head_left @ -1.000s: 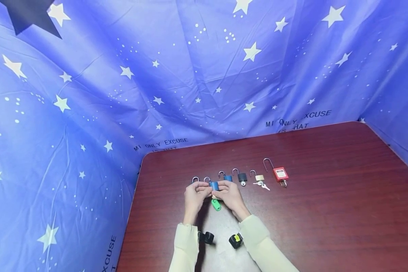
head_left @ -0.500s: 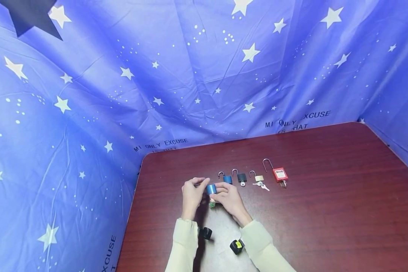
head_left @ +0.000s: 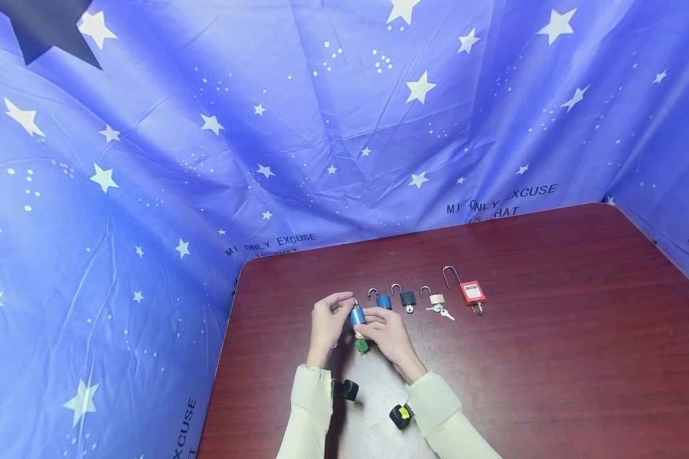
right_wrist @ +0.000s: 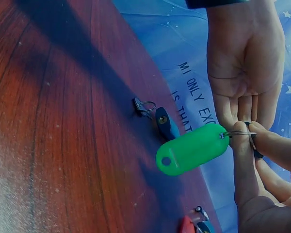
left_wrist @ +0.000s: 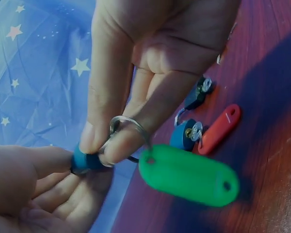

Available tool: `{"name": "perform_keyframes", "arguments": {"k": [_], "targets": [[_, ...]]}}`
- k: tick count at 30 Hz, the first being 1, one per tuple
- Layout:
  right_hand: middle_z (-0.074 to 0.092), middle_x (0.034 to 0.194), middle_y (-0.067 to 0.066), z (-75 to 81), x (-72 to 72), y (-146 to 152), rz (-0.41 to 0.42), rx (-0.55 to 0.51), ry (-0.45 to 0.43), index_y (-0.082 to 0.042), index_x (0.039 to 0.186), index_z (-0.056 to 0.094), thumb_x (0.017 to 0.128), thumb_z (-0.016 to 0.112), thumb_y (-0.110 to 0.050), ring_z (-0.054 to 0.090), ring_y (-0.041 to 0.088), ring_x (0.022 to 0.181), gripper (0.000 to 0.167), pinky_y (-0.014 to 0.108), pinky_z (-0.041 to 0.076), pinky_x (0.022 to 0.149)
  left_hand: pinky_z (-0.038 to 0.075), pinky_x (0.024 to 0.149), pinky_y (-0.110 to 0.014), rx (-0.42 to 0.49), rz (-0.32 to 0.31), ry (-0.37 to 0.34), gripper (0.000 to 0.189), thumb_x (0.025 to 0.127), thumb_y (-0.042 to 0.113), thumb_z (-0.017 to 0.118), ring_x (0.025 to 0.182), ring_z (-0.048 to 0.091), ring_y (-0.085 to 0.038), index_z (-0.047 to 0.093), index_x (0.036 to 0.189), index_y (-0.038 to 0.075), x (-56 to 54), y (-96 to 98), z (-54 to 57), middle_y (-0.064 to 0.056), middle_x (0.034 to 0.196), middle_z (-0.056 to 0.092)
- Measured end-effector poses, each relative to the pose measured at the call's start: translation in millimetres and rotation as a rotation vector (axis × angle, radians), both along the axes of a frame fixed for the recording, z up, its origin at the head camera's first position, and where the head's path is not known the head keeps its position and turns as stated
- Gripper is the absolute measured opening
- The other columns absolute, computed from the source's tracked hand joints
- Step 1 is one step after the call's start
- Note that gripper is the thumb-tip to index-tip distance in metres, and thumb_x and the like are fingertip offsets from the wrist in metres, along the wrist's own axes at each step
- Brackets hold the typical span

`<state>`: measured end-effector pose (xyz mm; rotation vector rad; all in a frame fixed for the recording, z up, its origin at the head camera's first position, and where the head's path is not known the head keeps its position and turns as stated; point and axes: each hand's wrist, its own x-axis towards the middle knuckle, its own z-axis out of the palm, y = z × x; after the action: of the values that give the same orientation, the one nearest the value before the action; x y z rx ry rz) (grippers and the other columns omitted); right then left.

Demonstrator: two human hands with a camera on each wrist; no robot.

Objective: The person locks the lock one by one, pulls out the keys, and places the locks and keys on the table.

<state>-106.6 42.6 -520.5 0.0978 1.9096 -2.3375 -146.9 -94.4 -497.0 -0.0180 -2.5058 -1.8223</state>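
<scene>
A blue padlock [head_left: 356, 317] stands between my two hands, its silver shackle at the top and a green key tag [head_left: 362, 345] hanging below. My left hand [head_left: 325, 328] pinches it near the shackle end; in the left wrist view its thumb touches the blue body. With thumb and fingers, my right hand [head_left: 392, 336] grips the lower part, where the key ring [right_wrist: 242, 133] is. The fingers hide the key and most of the body in both wrist views. Another padlock [right_wrist: 163, 122] lies on the table beyond the hands in the right wrist view.
On the table [head_left: 551, 331], to the right of my hands, lie open padlocks: a blue one [head_left: 384, 302] with a red tag [left_wrist: 222, 128], a black one [head_left: 407, 298], a brass one [head_left: 437, 299] with keys, and a red one [head_left: 473, 292]. Starry cloth [head_left: 321, 159] hangs behind.
The blue padlock has tipped from lying level to more upright, its shackle now showing at the top. The left fingers first drew back from its body, then rose to the shackle end.
</scene>
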Motion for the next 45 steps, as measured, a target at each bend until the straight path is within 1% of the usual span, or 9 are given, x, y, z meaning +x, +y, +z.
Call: {"name": "perform_keyframes", "arguments": {"k": [6, 12, 16, 18, 22, 26, 34, 39, 45], "targets": [[0.066, 0.113, 0.033, -1.3, -0.5, 0.5, 0.004, -0.026, -0.013, 0.016, 0.126, 0.056, 0.089, 0.068, 0.004, 0.072, 0.015, 0.086, 0.041, 0.027, 0.059, 0.076, 0.059, 0.079, -0.027, 0.16, -0.013, -0.004, 0.025, 0.093, 0.004, 0.066, 0.094, 0.072, -0.031, 0.068, 0.114, -0.01, 0.6, 0.6, -2.2, -0.024, 0.101, 0.073], [0.067, 0.111, 0.032, -4.3, 0.6, -1.9, -0.033, -0.066, -0.012, 0.015, 0.125, 0.058, 0.088, 0.068, 0.007, 0.072, 0.013, 0.081, 0.04, 0.029, 0.06, 0.076, 0.058, 0.08, -0.027, 0.152, -0.011, 0.026, 0.022, 0.092, 0.007, 0.069, 0.089, 0.074, -0.023, 0.072, 0.11, -0.006, 0.5, 0.8, -2.0, -0.021, 0.097, 0.075], [0.069, 0.108, 0.031, -8.1, 1.9, -3.7, -0.081, -0.041, 0.012, 0.014, 0.122, 0.061, 0.086, 0.07, 0.007, 0.071, 0.009, 0.078, 0.037, 0.029, 0.06, 0.073, 0.058, 0.08, -0.026, 0.15, -0.01, 0.028, 0.021, 0.092, 0.01, 0.07, 0.089, 0.074, -0.022, 0.074, 0.107, -0.004, 0.6, 2.0, -1.9, -0.019, 0.094, 0.075], [0.07, 0.106, 0.029, -9.6, 2.4, -4.8, -0.1, 0.012, 0.038, 0.012, 0.12, 0.063, 0.086, 0.072, 0.005, 0.071, 0.008, 0.078, 0.036, 0.026, 0.06, 0.072, 0.058, 0.08, -0.025, 0.136, 0.001, 0.028, 0.02, 0.092, 0.011, 0.071, 0.09, 0.074, -0.021, 0.075, 0.105, -0.003, 1.2, 2.2, -2.0, -0.018, 0.093, 0.076], [0.074, 0.101, 0.023, -9.8, 3.0, -6.9, -0.132, 0.116, 0.082, 0.007, 0.117, 0.068, 0.085, 0.075, -0.001, 0.071, 0.007, 0.078, 0.034, 0.02, 0.056, 0.07, 0.054, 0.078, -0.018, 0.02, 0.031, 0.079, 0.015, 0.091, 0.011, 0.071, 0.089, 0.072, -0.017, 0.078, 0.101, 0.001, 2.9, 3.8, 0.2, -0.014, 0.09, 0.076], [0.074, 0.096, 0.022, -7.7, 3.8, -9.6, -0.154, 0.138, 0.095, 0.007, 0.118, 0.068, 0.086, 0.074, -0.002, 0.07, 0.007, 0.076, 0.034, 0.018, 0.054, 0.067, 0.054, 0.07, -0.017, -0.064, 0.063, 0.142, 0.012, 0.091, 0.009, 0.071, 0.085, 0.073, -0.021, 0.079, 0.098, 0.003, 4.6, 6.1, 0.4, -0.013, 0.089, 0.077], [0.074, 0.098, 0.024, -5.7, 6.0, -14.7, -0.202, 0.148, 0.098, 0.009, 0.119, 0.066, 0.085, 0.075, -0.001, 0.066, 0.003, 0.072, 0.036, 0.014, 0.052, 0.069, 0.053, 0.063, -0.02, -0.131, 0.146, 0.161, 0.013, 0.091, 0.012, 0.069, 0.074, 0.072, -0.013, 0.08, 0.096, 0.008, 8.1, 14.5, -5.6, -0.009, 0.086, 0.077], [0.072, 0.101, 0.026, -4.8, 5.6, -16.5, -0.21, 0.157, 0.115, 0.012, 0.118, 0.065, 0.085, 0.074, 0.0, 0.066, 0.002, 0.072, 0.036, 0.014, 0.052, 0.068, 0.051, 0.059, -0.02, -0.13, 0.185, 0.188, 0.012, 0.09, 0.012, 0.069, 0.068, 0.069, -0.009, 0.08, 0.095, 0.009, 9.4, 17.9, -10.9, -0.008, 0.083, 0.077], [0.072, 0.102, 0.027, -5.5, 4.4, -16.1, -0.186, 0.152, 0.115, 0.013, 0.118, 0.065, 0.085, 0.073, 0.003, 0.067, 0.006, 0.073, 0.035, 0.014, 0.052, 0.068, 0.048, 0.055, -0.019, -0.136, 0.181, 0.167, 0.012, 0.09, 0.012, 0.068, 0.063, 0.064, -0.005, 0.079, 0.094, 0.008, 9.5, 17.3, -14.4, -0.008, 0.08, 0.076]]}}
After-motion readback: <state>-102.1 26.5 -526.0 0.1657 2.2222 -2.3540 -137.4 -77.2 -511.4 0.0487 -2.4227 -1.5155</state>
